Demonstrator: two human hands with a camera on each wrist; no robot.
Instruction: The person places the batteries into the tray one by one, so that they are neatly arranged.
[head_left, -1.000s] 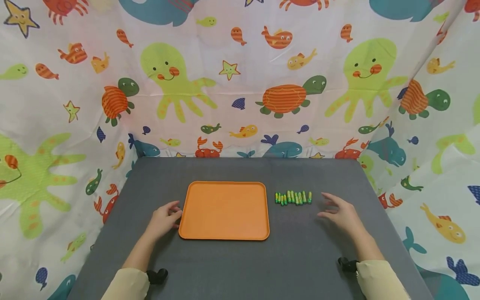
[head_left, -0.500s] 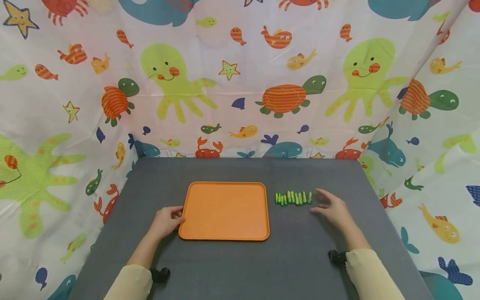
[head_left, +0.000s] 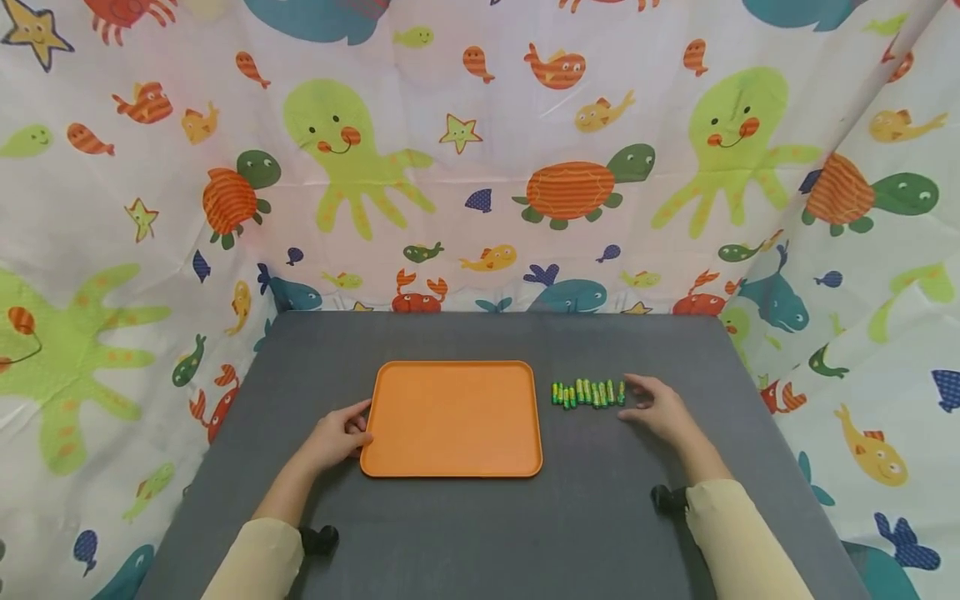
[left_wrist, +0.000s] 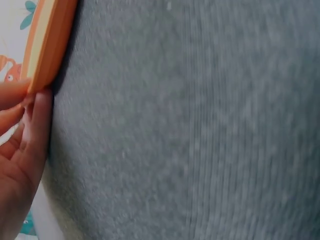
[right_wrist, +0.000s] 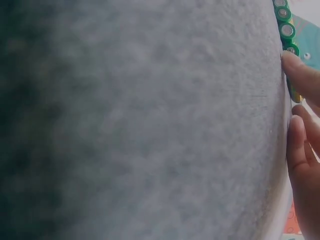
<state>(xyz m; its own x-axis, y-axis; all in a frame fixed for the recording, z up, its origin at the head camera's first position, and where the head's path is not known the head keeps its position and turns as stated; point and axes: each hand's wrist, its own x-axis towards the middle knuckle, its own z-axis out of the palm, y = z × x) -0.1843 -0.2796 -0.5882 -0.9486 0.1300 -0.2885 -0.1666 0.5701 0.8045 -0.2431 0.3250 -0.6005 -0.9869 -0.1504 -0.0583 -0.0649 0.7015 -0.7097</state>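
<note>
An orange tray (head_left: 452,419) lies on the grey table, left of a row of several green and yellow batteries (head_left: 588,393). My left hand (head_left: 335,436) is at the tray's left edge; the left wrist view shows its thumb and fingers (left_wrist: 42,112) pinching the tray's rim (left_wrist: 49,45). At the right end of the row is my right hand (head_left: 658,406), thumb and forefinger spread on either side of the last battery (head_left: 621,393). In the right wrist view, the thumb (right_wrist: 302,75) partly covers the battery ends (right_wrist: 287,31).
The grey table (head_left: 450,537) reaches back to a white curtain (head_left: 465,92) printed with sea animals, which also hangs at both sides. Each wrist wears a small black camera, the left (head_left: 320,540) and the right (head_left: 667,500), below the beige sleeves.
My right hand has moved left to the last battery of the row. The left hand has shifted right and taken hold of the tray's left edge. Tray and batteries lie where they were.
</note>
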